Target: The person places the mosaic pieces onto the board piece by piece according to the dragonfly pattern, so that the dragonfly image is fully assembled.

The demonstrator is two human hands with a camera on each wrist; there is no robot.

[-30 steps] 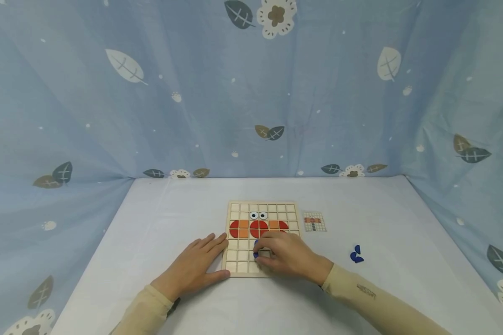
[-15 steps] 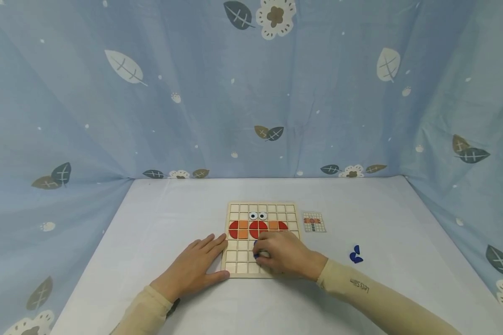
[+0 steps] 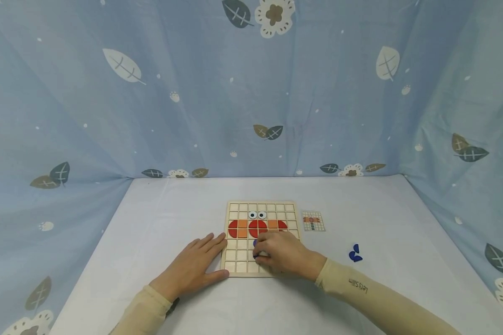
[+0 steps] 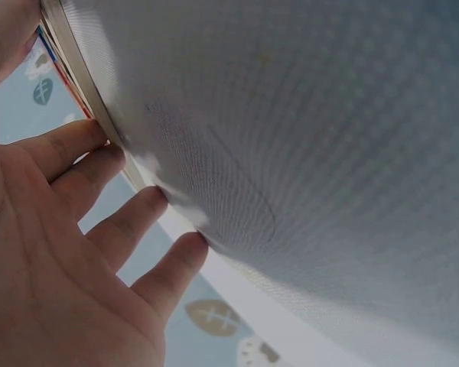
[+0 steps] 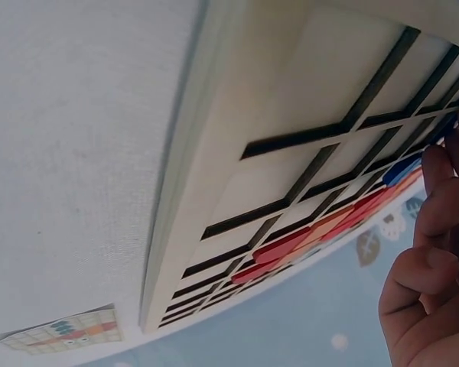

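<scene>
A square wooden grid board (image 3: pixel 230 267) lies on the table. Red quarter-circle pieces, orange squares and two white eye pieces sit in its cells. My left hand (image 3: pixel 194 267) lies flat, fingers spread, with the thumb and fingertips touching the board's left edge; in the left wrist view the left hand (image 4: pixel 76 237) touches the board's side (image 4: pixel 80 69). Over the lower middle cells, my right hand (image 3: pixel 287 253) has curled fingers pinching a small blue piece (image 3: pixel 255 255), mostly hidden by the fingertips. Just above it, another blue piece (image 3: pixel 254 243) shows in a cell. The right wrist view shows blue (image 5: pixel 403 170) beside the fingers.
A small pattern card (image 3: pixel 314 221) lies right of the board. Farther right, several loose blue pieces (image 3: pixel 355 253) are grouped on the white table (image 3: pixel 184 204). A blue patterned curtain (image 3: pixel 209 93) stands along the back and sides.
The right hand has shifted slightly left and down over the same cells, its fingers closing in around the blue piece. The left hand stays at the board's edge.
</scene>
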